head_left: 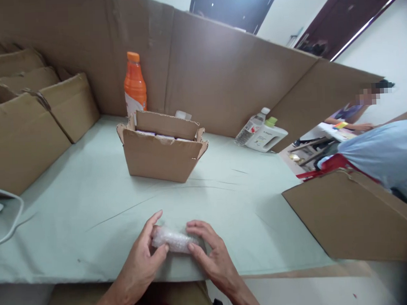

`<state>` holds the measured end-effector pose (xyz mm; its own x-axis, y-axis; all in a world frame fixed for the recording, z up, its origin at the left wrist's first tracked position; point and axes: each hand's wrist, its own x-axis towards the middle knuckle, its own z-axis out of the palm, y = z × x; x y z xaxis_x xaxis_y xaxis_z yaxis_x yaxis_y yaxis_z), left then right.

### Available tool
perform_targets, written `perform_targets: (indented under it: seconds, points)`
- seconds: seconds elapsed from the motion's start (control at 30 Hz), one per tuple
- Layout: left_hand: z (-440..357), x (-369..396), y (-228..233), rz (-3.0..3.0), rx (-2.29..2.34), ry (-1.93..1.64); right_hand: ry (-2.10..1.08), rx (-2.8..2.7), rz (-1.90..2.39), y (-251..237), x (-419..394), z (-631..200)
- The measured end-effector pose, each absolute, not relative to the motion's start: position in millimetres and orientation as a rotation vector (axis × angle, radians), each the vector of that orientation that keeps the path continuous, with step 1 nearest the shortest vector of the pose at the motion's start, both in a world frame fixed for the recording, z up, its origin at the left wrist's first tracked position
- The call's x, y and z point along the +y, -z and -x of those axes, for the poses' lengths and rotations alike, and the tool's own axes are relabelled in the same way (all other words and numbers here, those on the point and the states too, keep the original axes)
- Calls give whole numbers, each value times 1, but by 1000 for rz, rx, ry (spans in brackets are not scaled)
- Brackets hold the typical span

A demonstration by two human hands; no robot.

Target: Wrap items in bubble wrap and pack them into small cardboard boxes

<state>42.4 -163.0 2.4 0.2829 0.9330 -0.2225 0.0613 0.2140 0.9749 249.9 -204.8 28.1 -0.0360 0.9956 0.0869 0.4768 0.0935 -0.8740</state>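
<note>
Tablecloth [261, 231] | jug label [267, 134] illegible | left hand [143, 259], right hand [214, 254] holding bubble-wrap [175, 240]

"How's the light?"
"Bright, cool; hazy glare washes the dark panel [233, 12] at twelve o'clock. The bubble wrap [175, 240] gleams softly, diffuse shadows on the worktop [253, 204] at six."
"Sharpness?"
"Slightly soft; wide-angle stretching toward three, pixelation between two and three."
</note>
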Motion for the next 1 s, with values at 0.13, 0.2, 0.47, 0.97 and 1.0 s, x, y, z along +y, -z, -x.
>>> perform_targets:
  seconds: [0.13, 0.2, 0.47, 0.97, 1.0]
  points:
    - [-38, -167, -1, -1447, 1126, -836, -983, -1639, 1427, -29, -200, -257]
    - [-34, -166, -1, -1625, 1109, -821, -1053, -1686, 1399, -28, -195, -255]
    - [-9, -68, -96, -2474, 1160, -1554, -1110, -1401, 1472, -17, -180, -256]
    - [-4, -56, -67, -2418, 1371, -1738, -1102, -1289, 1454, 2, -175, -266]
    - [-6, -70, -60, -2357, 1321, -1636, -1059, -1262, 1480, 1, -175, -264]
